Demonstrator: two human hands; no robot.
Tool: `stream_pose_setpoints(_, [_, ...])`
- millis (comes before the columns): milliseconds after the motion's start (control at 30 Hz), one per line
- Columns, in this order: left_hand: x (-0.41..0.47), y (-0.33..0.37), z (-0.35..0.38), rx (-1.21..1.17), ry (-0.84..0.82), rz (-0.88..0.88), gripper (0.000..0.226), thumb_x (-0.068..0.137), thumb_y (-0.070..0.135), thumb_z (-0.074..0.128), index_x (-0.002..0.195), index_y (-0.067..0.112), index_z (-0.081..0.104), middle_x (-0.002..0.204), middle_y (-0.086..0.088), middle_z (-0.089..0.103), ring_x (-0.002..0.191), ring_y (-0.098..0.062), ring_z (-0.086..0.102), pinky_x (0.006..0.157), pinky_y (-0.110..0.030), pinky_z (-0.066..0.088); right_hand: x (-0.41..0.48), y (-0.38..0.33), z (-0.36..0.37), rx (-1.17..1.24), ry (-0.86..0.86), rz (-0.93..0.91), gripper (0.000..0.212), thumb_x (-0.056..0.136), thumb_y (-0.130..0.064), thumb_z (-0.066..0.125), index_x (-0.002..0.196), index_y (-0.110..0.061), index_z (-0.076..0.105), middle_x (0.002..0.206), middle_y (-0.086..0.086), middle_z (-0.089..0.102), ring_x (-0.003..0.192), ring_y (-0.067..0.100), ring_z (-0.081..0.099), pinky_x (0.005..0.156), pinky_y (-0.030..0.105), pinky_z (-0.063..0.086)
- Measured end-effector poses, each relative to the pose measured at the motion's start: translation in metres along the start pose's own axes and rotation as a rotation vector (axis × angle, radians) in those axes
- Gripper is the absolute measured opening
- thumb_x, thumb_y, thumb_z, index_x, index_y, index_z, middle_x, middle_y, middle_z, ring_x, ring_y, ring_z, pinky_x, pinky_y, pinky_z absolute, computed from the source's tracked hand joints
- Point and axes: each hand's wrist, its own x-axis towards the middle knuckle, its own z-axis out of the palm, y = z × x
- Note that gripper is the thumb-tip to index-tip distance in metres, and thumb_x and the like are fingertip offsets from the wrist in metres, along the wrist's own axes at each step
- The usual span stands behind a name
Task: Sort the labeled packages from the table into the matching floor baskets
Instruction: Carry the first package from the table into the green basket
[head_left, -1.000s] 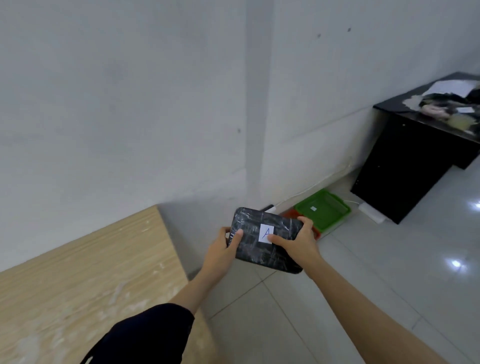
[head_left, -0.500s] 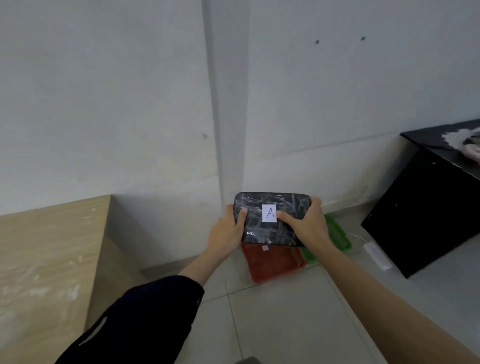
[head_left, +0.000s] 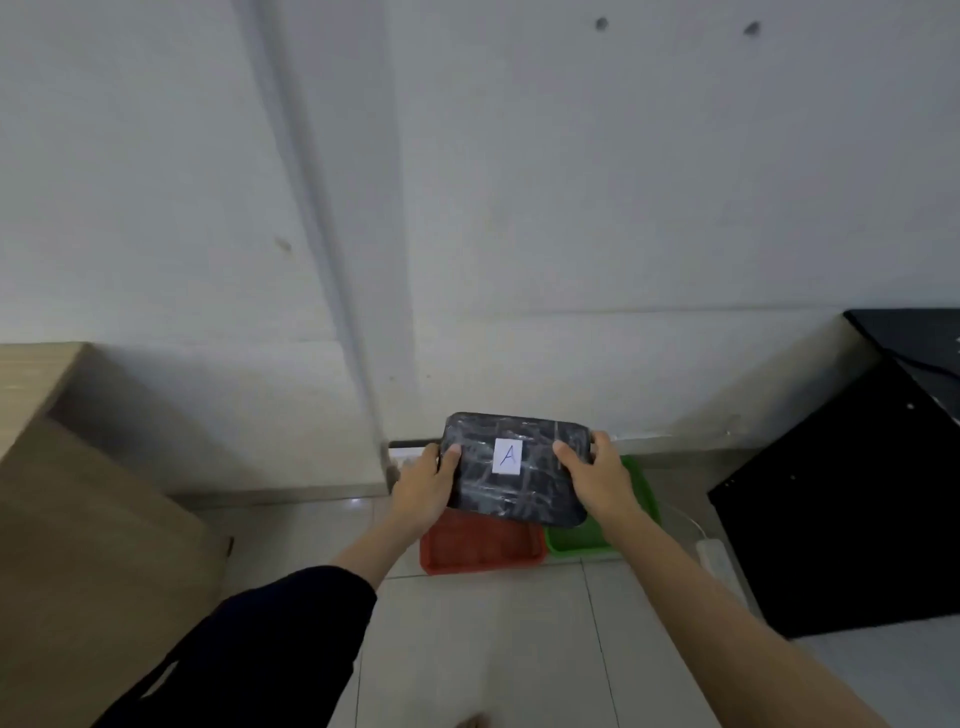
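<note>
Against the grey wall, both arms reach forward; left hand and right hand clasp the black package labeled A above a red basket and green basket, seemingly empty.

1. A black package, its glossy wrap streaked with pale crisscross tape lines, carries a white label marked with a blue letter A.
2. A red basket and a green basket sit side by side on the pale grey tiled floor.
3. The bench at left is light wood-grain tan.
4. A black cabinet stands at right, against a plain grey-white wall.
5. A dark navy sleeve covers the left arm.
</note>
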Motion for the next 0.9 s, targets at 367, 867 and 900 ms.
stream_pose_setpoints(367, [0.000, 0.075, 0.154, -0.221, 0.064, -0.127, 0.043, 0.093, 0.048, 0.042, 0.121, 0.018, 0.057, 0.120, -0.006, 0.063, 0.114, -0.026, 0.056, 0.102, -0.042, 0.044, 0.122, 0.078, -0.131, 0.004, -0.148, 0.087, 0.037, 0.089, -0.041, 0.057, 0.112, -0.012, 0.059, 0.115, 0.010, 0.064, 0.091, 0.022, 0.057, 0.075, 0.030, 0.043])
stream_pose_setpoints(867, [0.087, -0.041, 0.330, -0.057, 0.059, -0.271, 0.047, 0.093, 0.049, 0.040, 0.118, 0.012, 0.056, 0.113, -0.015, 0.065, 0.105, -0.038, 0.059, 0.094, -0.050, 0.048, 0.256, 0.282, -0.083, -0.120, -0.216, 0.169, 0.052, 0.091, -0.044, 0.052, 0.127, -0.007, 0.047, 0.130, 0.015, 0.056, 0.117, 0.032, 0.054, 0.095, 0.039, 0.044])
stream_pose_setpoints(900, [0.097, -0.061, 0.345, -0.057, 0.063, -0.276, 0.046, 0.093, 0.048, 0.042, 0.118, 0.012, 0.056, 0.113, -0.015, 0.066, 0.105, -0.038, 0.059, 0.093, -0.050, 0.048, 0.267, 0.303, -0.073, -0.130, -0.220, 0.179, 0.050, 0.091, -0.044, 0.052, 0.125, -0.008, 0.048, 0.129, 0.015, 0.057, 0.116, 0.032, 0.054, 0.093, 0.038, 0.044])
